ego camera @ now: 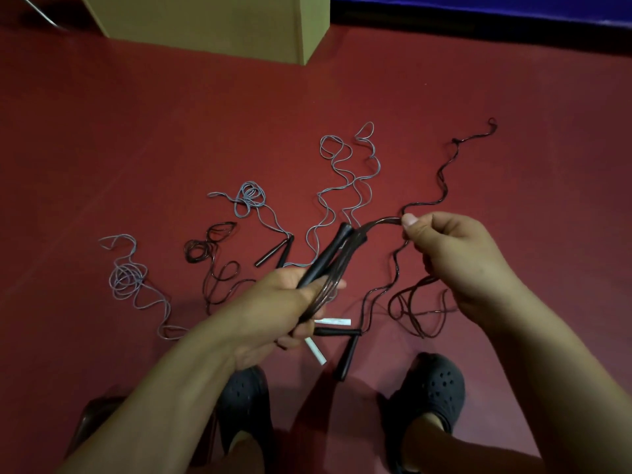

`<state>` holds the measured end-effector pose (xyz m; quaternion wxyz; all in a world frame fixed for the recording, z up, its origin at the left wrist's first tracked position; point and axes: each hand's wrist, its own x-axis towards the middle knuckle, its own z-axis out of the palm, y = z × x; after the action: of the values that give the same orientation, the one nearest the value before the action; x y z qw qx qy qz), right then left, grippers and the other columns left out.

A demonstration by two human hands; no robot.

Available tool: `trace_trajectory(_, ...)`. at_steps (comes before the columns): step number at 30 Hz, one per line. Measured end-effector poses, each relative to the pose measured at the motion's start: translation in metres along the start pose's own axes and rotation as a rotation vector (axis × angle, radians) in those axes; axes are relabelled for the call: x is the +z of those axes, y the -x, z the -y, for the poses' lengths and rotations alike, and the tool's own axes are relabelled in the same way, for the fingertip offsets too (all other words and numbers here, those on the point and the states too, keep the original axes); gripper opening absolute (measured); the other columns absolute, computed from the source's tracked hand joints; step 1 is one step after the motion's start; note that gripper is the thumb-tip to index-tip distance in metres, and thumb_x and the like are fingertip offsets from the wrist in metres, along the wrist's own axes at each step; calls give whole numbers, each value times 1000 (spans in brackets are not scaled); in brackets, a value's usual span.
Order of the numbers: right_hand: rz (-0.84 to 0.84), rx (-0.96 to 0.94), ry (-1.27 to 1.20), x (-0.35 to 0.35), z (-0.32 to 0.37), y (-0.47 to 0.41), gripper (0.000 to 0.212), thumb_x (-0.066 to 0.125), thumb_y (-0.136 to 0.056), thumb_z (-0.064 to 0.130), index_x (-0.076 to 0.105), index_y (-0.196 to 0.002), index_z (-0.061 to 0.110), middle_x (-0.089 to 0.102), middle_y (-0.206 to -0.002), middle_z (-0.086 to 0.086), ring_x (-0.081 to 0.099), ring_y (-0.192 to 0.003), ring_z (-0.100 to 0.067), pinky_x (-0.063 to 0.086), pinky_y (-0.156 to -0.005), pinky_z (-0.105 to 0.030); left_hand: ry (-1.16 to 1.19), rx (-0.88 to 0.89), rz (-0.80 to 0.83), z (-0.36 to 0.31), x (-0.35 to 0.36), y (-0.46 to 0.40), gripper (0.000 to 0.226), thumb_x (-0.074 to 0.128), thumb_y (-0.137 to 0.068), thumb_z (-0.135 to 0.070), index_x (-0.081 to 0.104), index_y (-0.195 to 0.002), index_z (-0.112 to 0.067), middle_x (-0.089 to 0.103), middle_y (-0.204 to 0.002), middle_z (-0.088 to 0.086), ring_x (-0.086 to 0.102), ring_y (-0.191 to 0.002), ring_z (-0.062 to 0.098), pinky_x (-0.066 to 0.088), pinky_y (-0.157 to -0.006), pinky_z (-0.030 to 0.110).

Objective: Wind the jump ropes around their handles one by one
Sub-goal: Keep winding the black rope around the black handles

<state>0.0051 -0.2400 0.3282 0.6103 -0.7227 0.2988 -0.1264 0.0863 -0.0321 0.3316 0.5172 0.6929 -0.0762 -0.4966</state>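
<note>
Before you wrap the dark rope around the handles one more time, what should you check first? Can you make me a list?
1. Left hand grips the black handles: ok.
2. Right hand pinches the dark rope: ok.
3. Earlier loops lie along the handles under the left thumb: ok.
4. Loose rest of the dark rope on the floor free of knots: cannot tell; it lies in tangled curls near the right hand.
5. Grey ropes kept clear of the dark one: cannot tell; one runs close behind the handles.
6. Feet off the rope: ok.
</note>
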Motion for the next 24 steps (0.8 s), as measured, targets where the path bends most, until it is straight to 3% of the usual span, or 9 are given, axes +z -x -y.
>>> trace_trajectory(3, -33, 13, 0, 1, 0, 0, 28, 63, -93, 33, 62, -72, 14, 37, -67, -7, 31, -58, -17, 27, -53, -27, 69, -25, 53, -5, -1, 4, 55, 43, -95, -55, 69, -111, -9, 41, -58, -3, 25, -41, 5, 16, -35, 15)
trace_trajectory(5, -43, 13, 3, 0, -1, 0, 29, 64, -92, 34, 61, -69, 16, 37, -63, -5, 32, -55, -13, 28, -54, -27, 43, -42, 118, -6, -2, 7, 68, 41, -85, -65, 70, -111, -9, 42, -57, -4, 24, -42, 5, 16, -35, 15)
trace_trajectory(10, -24, -17, 2, 4, 0, 0, 28, 66, -91, 28, 62, -75, 6, 36, -53, 6, 30, -46, -4, 31, -46, -13, -77, -49, 376, -2, -8, 11, 60, 53, -82, -58, 68, -117, -12, 44, -63, -2, 29, -41, 3, 23, -35, 14)
trace_trajectory(13, -7, -38, 17, 6, -3, -1, 29, 67, -91, 25, 61, -73, 3, 38, -51, 9, 33, -44, 0, 32, -45, -6, -123, -9, 434, -3, -9, 12, 48, 55, -88, -49, 68, -114, -11, 47, -65, 2, 34, -41, 5, 27, -37, 15)
trace_trajectory(18, 39, 15, -7, 3, -3, -1, 10, 68, -89, 16, 66, -83, 9, 51, -56, 4, 37, -47, -6, 29, -45, -15, -129, 197, 296, -4, -8, 8, 33, 59, -91, -41, 66, -98, -10, 62, -65, 1, 57, -59, 12, 44, -58, 17)
trace_trajectory(20, 78, 9, 69, 3, -4, 1, 13, 68, -90, 18, 66, -81, 8, 48, -59, -1, 35, -53, -13, 27, -46, -21, -50, 203, 185, -3, -6, 4, 33, 61, -91, -39, 65, -99, -7, 70, -75, 2, 62, -66, 12, 47, -63, 17)
trace_trajectory(24, 202, -58, 352, 5, -3, 6, 25, 64, -92, 33, 69, -82, 10, 53, -61, 2, 43, -56, -10, 36, -51, -20, 5, 183, -41, -4, -3, -2, 23, 55, -97, -28, 67, -102, -9, 77, -100, 0, 67, -70, 11, 51, -60, 21)
